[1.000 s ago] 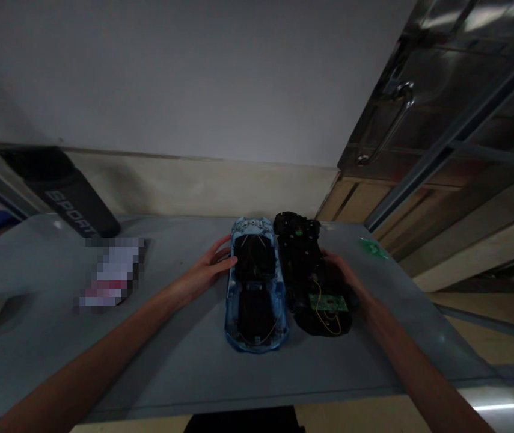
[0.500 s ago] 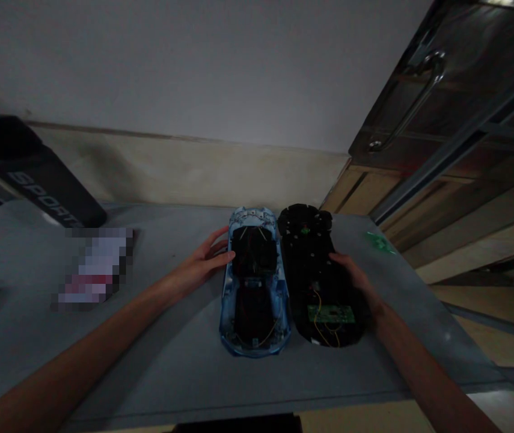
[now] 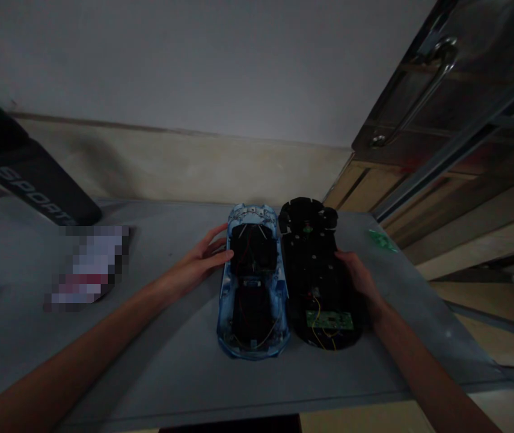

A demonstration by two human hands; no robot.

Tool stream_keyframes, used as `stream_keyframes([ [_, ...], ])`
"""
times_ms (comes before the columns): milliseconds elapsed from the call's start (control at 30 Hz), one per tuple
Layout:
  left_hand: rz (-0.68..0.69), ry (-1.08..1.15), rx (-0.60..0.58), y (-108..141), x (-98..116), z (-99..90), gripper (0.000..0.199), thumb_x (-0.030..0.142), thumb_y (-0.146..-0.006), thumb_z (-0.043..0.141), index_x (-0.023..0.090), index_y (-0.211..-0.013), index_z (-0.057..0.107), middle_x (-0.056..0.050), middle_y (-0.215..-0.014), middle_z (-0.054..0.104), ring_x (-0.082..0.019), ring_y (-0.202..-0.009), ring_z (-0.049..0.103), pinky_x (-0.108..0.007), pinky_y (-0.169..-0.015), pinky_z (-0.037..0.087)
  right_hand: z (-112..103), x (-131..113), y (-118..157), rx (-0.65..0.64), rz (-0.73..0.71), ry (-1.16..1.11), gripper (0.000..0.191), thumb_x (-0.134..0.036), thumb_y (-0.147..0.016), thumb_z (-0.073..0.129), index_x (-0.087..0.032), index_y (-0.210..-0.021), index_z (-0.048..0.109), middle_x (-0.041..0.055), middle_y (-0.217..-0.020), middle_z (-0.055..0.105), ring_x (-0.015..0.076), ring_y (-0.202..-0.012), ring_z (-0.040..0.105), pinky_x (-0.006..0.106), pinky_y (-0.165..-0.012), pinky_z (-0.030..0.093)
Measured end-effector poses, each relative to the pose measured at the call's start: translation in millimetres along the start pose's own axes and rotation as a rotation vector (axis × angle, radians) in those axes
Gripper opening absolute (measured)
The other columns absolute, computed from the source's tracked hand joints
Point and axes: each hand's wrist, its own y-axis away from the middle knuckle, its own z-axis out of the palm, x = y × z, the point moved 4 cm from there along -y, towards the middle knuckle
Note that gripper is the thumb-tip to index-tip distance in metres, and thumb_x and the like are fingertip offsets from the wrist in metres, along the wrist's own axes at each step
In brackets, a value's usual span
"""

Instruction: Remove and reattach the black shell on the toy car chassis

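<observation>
Lengthwise, the blue car shell [image 3: 227,300] and black chassis [image 3: 313,264] run away from the person, side by side on the table [image 3: 171,367], the chassis straighter than a second ago. The left hand [image 3: 200,260] curves against the shell, the right hand [image 3: 364,282] against the chassis; whether either grips, I cannot tell. The black bottle [image 3: 44,180] hides its contents.
</observation>
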Motion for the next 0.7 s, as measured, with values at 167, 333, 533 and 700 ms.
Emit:
stream_keyframes([
  [167, 0.016, 0.008, -0.002, 1.4, 2.4, 2.7, 0.085, 0.037, -0.092, 0.089, 0.037, -0.168, 0.051, -0.007, -0.163, 0.068, -0.036, -0.157, 0.058, -0.053, -0.131, 0.044, 0.9, 0.1, -0.3, -0.015, -0.014, -0.011, 0.033, -0.052, -0.064, 0.093, -0.034, -0.088, 0.079, 0.0042, -0.094, 0.088, 0.0378, -0.095, 0.081, 0.047, -0.081, 0.066],
  [333, 0.005, 0.017, -0.001, 2.4, 3.7, 2.8, 0.086, 0.037, -0.091, 0.091, 0.039, -0.167, 0.052, -0.005, -0.161, 0.069, -0.035, -0.156, 0.059, -0.05, -0.131, 0.045, -1.7, 2.4, 0.2, 0.025, -0.004, 0.006, 0.03, -0.051, -0.067, 0.091, -0.034, -0.089, 0.081, 0.0047, -0.084, 0.085, 0.0336, -0.083, 0.079, 0.044, -0.075, 0.064],
  [533, 0.006, 0.023, -0.001, 2.5, 4.2, 3.3, 0.091, 0.041, -0.086, 0.096, 0.042, -0.166, 0.053, -0.006, -0.165, 0.066, -0.035, -0.159, 0.057, -0.053, -0.136, 0.041, -0.1, 1.7, 5.9, 0.066, 0.063, 0.006, 0.033, -0.052, -0.071, 0.085, -0.028, -0.094, 0.081, 0.0039, -0.08, 0.083, 0.031, -0.074, 0.077, 0.041, -0.066, 0.061],
  [700, 0.008, 0.038, 0.006, 4.9, 3.5, 2.7, 0.093, 0.043, -0.084, 0.098, 0.046, -0.165, 0.054, -0.005, -0.165, 0.065, -0.037, -0.157, 0.058, -0.054, -0.133, 0.044, 0.7, 3.3, 10.8, 0.112, 0.145, -0.078, 0.027, -0.046, -0.066, 0.09, -0.025, -0.078, 0.079, 0.0039, -0.069, 0.078, 0.0236, -0.057, 0.067, 0.034, -0.053, 0.055],
])
